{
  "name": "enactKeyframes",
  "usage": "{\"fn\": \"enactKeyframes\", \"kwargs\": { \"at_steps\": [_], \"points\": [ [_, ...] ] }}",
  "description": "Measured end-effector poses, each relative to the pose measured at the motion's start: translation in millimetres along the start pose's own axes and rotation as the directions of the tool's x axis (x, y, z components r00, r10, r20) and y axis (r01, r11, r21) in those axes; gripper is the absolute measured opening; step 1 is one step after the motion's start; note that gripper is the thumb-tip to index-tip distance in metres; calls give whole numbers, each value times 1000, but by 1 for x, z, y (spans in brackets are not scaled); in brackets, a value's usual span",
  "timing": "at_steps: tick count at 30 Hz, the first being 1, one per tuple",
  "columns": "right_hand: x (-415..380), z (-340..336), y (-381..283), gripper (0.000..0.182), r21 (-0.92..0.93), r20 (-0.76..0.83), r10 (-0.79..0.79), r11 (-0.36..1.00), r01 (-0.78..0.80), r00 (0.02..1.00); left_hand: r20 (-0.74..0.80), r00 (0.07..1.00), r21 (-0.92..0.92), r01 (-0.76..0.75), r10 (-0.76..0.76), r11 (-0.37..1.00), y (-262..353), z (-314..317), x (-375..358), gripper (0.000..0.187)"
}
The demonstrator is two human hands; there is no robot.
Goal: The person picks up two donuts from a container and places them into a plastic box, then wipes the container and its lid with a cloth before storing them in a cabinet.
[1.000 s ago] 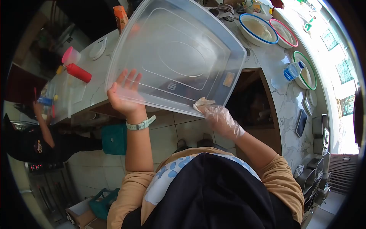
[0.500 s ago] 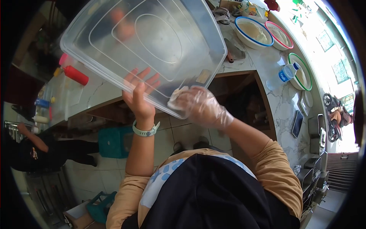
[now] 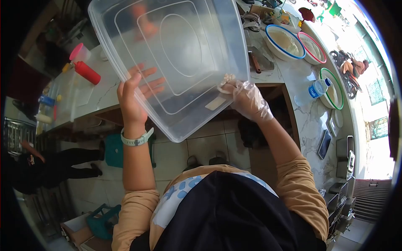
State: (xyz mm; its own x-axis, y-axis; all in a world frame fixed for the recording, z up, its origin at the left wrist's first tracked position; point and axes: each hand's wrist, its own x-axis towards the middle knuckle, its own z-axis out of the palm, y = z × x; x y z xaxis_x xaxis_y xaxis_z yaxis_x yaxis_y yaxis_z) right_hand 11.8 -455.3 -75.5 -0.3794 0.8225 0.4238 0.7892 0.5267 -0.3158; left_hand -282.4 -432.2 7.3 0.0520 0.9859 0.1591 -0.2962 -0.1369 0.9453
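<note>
A large see-through plastic container (image 3: 180,46) is held up and tilted in front of me. My left hand (image 3: 136,96), bare with a pale watch strap, supports its left edge, the thumb outside and the spread fingers showing through the plastic. My right hand (image 3: 249,98), in a clear plastic glove, is closed on a crumpled whitish cloth (image 3: 226,81) against the container's lower right side. A pale rectangular label (image 3: 215,103) is near that hand.
White bowls with blue (image 3: 284,42), red (image 3: 312,48) and green (image 3: 331,88) rims stand on the marble counter (image 3: 307,121), with a water bottle (image 3: 317,88) and phone (image 3: 324,144). A red squeeze bottle (image 3: 87,72) is left. Another person (image 3: 63,163) stands at far left.
The container has turned and shifted to the right. My left hand has moved left along with its edge, and my right hand with the cloth has moved up and right along its side.
</note>
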Motion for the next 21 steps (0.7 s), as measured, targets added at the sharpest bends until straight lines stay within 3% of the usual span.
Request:
{"fn": "enactKeyframes", "kwargs": {
  "at_steps": [1, 2, 3, 4, 5, 6, 7, 8, 9, 10, 11, 13, 14, 16, 17, 19, 20, 21],
  "points": [
    [7, -20, -6, 33, -181, 69, 55, 983, -41, 996, 1, 1000, -1, -3, 3, 1000, 0, 1, -1, 73],
    [9, -29, -12, 32, -215, -7, -21, 976, 19, 1000, 124, 979, -119, -145, 160, 982, -2, 4, -1, 89],
    [11, -37, -26, 32, -218, -12, -20, 976, 17, 1000, 229, 921, -248, -259, 316, 934, -3, 8, -4, 106],
    [17, -43, -42, 31, -177, -57, -37, 984, 26, 998, 288, 899, -311, -237, 329, 920, -3, 13, -13, 132],
    [25, -43, -55, 31, -137, -107, -57, 990, 42, 993, 315, 887, -316, -238, 338, 918, -13, 21, -21, 138],
    [28, -29, -63, 35, -181, -125, -124, 978, 100, 984, 317, 868, -221, -323, 381, 920, -37, 32, -26, 134],
    [37, -36, -92, 27, -94, -89, -70, 994, 62, 994, 319, 847, -123, -407, 425, 905, -55, 42, -30, 131],
    [41, -17, -102, 21, 27, -213, -162, 985, 172, 964, 315, 847, -120, -413, 429, 903, -58, 50, -34, 131],
    [39, 2, -114, 22, 305, -153, -111, 940, 154, 982, 143, 916, -69, -370, 376, 927, -60, 55, -39, 113],
    [33, 23, -120, 24, 594, -143, -117, 784, 180, 983, -36, 947, -31, -321, 320, 946, -61, 58, -41, 95],
    [29, 33, -125, 27, 689, -102, -71, 715, 122, 992, -43, 929, -11, -369, 368, 929, -62, 47, -37, 67],
    [16, 55, -114, 28, 598, 108, -206, 795, 102, 972, -87, 982, -62, -171, 165, 983, -61, 31, -38, 65],
    [7, 54, -112, 28, 597, 105, -209, 795, 107, 972, -86, 982, -61, -176, 170, 983, -65, 20, -39, 65],
    [4, 15, -125, 22, 420, 216, -248, 897, 140, 944, -54, 997, -268, 37, -54, 963, -77, -1, -45, 65],
    [3, 8, -120, 22, 420, 214, -248, 897, 140, 945, -53, 997, -266, 37, -53, 963, -82, -7, -49, 65],
    [4, -5, -110, 42, 563, 451, -312, 826, 5, 836, -71, 991, -427, 69, -110, 901, -88, -15, -58, 60],
    [5, -14, -110, 39, 390, 470, -323, 911, 135, 821, -87, 990, -421, 65, -111, 905, -89, -16, -61, 59],
    [7, -16, -113, 39, 395, 474, -328, 908, 136, 817, -95, 989, -421, 64, -114, 905, -90, -13, -64, 59]
  ]
}}
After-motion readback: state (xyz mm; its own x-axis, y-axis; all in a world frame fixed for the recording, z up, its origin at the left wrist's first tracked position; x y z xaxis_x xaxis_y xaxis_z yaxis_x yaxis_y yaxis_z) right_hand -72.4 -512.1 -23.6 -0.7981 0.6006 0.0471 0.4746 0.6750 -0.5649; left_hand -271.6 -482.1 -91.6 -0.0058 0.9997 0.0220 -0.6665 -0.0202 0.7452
